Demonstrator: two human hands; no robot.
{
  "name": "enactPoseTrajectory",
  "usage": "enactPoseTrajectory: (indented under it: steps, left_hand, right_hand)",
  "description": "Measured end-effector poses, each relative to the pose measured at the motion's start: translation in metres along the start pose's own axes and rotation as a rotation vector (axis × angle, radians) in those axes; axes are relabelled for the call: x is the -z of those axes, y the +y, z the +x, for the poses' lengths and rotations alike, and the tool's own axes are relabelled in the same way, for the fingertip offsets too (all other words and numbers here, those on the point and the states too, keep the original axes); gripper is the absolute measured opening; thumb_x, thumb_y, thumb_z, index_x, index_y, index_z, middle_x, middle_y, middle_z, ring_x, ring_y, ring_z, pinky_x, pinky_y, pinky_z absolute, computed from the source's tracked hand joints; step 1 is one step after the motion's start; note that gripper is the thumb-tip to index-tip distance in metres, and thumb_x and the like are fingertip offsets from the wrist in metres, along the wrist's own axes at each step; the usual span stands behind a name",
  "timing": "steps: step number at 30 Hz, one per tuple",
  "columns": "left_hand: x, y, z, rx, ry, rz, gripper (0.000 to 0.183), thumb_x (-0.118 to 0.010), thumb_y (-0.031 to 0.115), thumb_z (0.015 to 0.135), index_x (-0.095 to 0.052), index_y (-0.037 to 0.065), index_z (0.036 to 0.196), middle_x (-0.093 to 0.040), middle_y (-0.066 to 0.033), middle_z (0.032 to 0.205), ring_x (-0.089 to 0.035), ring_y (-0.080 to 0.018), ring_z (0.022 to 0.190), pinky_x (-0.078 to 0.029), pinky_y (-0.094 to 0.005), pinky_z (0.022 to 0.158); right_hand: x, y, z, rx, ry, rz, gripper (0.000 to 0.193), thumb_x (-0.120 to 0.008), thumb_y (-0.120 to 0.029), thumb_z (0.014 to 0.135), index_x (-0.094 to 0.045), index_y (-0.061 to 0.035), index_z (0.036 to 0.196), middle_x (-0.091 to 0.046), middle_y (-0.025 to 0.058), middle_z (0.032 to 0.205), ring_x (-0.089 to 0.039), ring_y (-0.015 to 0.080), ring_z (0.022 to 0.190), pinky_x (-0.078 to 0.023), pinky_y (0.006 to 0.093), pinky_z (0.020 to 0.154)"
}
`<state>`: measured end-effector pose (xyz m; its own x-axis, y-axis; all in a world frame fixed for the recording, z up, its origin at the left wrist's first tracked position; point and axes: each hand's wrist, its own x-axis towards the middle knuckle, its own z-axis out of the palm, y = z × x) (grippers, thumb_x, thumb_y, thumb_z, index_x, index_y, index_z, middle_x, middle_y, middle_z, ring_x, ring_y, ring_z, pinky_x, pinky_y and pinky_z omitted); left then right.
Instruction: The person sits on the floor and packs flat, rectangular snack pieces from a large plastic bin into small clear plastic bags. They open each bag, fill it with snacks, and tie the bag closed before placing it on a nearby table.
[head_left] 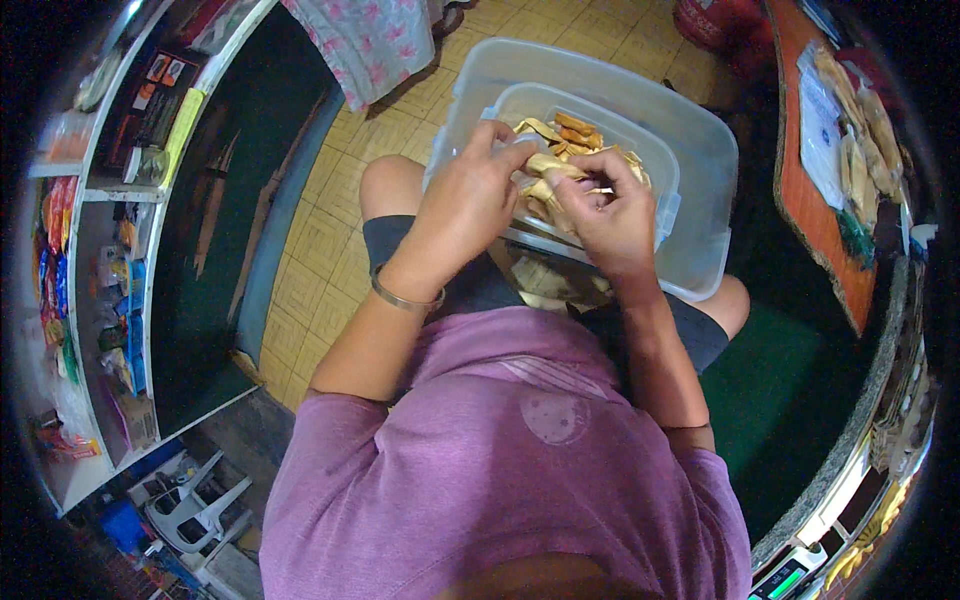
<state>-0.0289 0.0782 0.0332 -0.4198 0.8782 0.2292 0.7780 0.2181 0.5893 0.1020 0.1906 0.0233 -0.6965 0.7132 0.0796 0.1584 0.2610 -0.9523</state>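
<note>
Pale yellow piece in the fingertip pinch of right hand, beside left hand with hold unclear

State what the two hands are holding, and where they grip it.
A small pale-yellow piece, apparently pinched by the fingers at opposite ends: left hand at its left end, right hand at its right. What it is cannot be told.
</note>
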Motion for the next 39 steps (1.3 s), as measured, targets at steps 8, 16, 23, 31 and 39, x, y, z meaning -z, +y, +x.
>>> enactPoseTrajectory:
  steps: [8, 16, 23, 31, 39]
  left_hand:
    - [0.025, -0.004, 0.005, 0.015, -0.218, 0.1, 0.051, -0.054, 0.003, 0.078, -0.06, 0.015, 0.127, -0.058, -0.0048, 0.129, -0.063, -0.0279, 0.105, -0.052, -0.0384, 0.079]
    - [0.026, -0.011, 0.006, -0.006, -0.192, 0.098, 0.054, -0.054, 0.008, 0.079, -0.056, 0.017, 0.132, -0.056, -0.003, 0.135, -0.063, -0.0271, 0.107, -0.052, -0.0388, 0.081]
    - [0.032, -0.006, 0.011, 0.047, -0.28, 0.138, 0.057, -0.055, 0.007, 0.08, -0.053, 0.017, 0.135, -0.053, -0.0035, 0.137, -0.061, -0.0274, 0.11, -0.052, -0.0395, 0.083]
    - [0.016, -0.012, 0.01, -0.022, -0.208, -0.028, 0.057, -0.052, -0.001, 0.078, -0.051, 0.006, 0.135, -0.051, -0.0155, 0.136, -0.056, -0.0356, 0.117, -0.048, -0.0403, 0.095]
    - [0.01, -0.017, 0.008, -0.032, -0.159, -0.107, 0.054, -0.051, 0.002, 0.079, -0.052, 0.005, 0.133, -0.051, -0.0156, 0.137, -0.056, -0.036, 0.116, -0.048, -0.0404, 0.094]
  right_hand:
    - [-0.004, 0.0, 0.012, 0.233, -0.04, -0.123, 0.027, -0.074, -0.016, 0.078, -0.064, 0.0003, 0.097, -0.065, 0.015, 0.092, -0.066, 0.0278, 0.081, -0.053, 0.0367, 0.074]
    - [-0.007, -0.009, 0.002, 0.571, -0.155, -0.312, 0.027, -0.076, -0.009, 0.077, -0.063, -0.0036, 0.1, -0.061, 0.0154, 0.11, -0.061, 0.0301, 0.1, -0.05, 0.036, 0.085]
    - [-0.004, -0.012, 0.014, 0.676, -0.324, -0.482, 0.032, -0.076, -0.009, 0.076, -0.06, -0.0052, 0.103, -0.06, 0.0151, 0.114, -0.06, 0.0315, 0.102, -0.048, 0.0387, 0.09]
    - [-0.006, 0.005, 0.018, 0.375, -0.143, -0.119, 0.04, -0.078, -0.01, 0.073, -0.061, -0.0036, 0.108, -0.061, 0.015, 0.114, -0.059, 0.0314, 0.107, -0.047, 0.0392, 0.093]
    - [-0.012, 0.021, 0.011, 0.434, -0.134, -0.089, 0.038, -0.076, -0.005, 0.075, -0.06, -0.0045, 0.11, -0.059, 0.0137, 0.114, -0.058, 0.0272, 0.106, -0.05, 0.0376, 0.087]
